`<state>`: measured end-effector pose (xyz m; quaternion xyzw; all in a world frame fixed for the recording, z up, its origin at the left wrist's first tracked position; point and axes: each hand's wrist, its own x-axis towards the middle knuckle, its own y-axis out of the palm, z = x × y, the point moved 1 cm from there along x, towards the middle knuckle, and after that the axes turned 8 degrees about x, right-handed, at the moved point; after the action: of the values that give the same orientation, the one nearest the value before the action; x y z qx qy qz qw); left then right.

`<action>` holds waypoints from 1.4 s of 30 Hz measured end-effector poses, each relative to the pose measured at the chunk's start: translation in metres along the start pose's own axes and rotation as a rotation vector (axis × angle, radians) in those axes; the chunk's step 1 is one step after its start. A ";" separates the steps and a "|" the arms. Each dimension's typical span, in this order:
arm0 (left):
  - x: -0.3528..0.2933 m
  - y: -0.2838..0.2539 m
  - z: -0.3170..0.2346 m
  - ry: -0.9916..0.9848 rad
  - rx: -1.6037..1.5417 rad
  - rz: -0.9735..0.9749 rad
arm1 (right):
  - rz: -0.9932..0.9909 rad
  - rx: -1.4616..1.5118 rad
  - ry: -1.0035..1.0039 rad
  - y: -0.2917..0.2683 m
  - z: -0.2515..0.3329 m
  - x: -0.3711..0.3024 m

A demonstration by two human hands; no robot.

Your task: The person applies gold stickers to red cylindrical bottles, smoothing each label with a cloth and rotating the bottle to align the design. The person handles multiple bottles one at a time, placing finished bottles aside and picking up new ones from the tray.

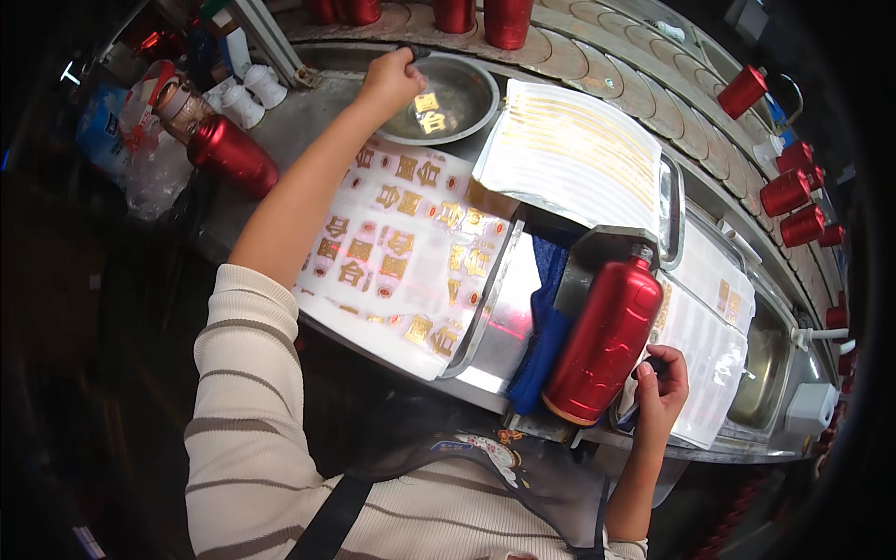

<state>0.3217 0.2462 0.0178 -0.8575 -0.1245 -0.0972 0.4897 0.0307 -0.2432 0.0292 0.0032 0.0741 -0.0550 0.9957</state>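
Note:
My left hand (392,82) reaches over the near left rim of a round metal bowl (481,103). Its fingers are curled together, and something black shows at their tips. Gold character decals (429,114) lie in the bowl. A shiny red bottle (605,336) leans, neck away from me, in a metal holder (611,233) beside a blue cloth (551,317). My right hand (661,397) is just right of the bottle's lower part. Its fingers are closed, with a black piece at the fingertips; whether that is a tool or a finger cover I cannot tell.
A decal sheet (420,243) with gold characters covers the left tray. Gold-striped sheets (579,154) are stacked behind the holder, with more sheets (695,364) at right near a metal sink (761,373). Another red bottle (233,157) lies at left. A slatted conveyor (597,70) carrying bottles curves behind.

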 end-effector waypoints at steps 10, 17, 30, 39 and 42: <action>0.002 0.026 -0.017 0.007 0.166 -0.027 | -0.119 0.022 -0.053 -0.006 0.007 -0.015; -0.130 -0.053 -0.128 0.066 -0.219 0.018 | 0.296 -0.628 -0.397 0.013 0.040 -0.034; -0.217 -0.049 -0.279 0.483 -0.676 0.349 | 0.326 -0.494 -0.259 0.006 0.022 -0.029; -0.195 0.015 -0.277 0.293 -0.734 0.342 | 0.105 0.078 -0.028 0.033 0.007 0.001; -0.197 0.016 -0.278 0.257 -0.737 0.354 | 0.076 0.028 -0.085 0.038 0.003 0.002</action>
<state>0.1272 -0.0245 0.0876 -0.9642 0.1299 -0.1556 0.1709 0.0377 -0.2060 0.0320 0.0174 0.0306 -0.0185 0.9992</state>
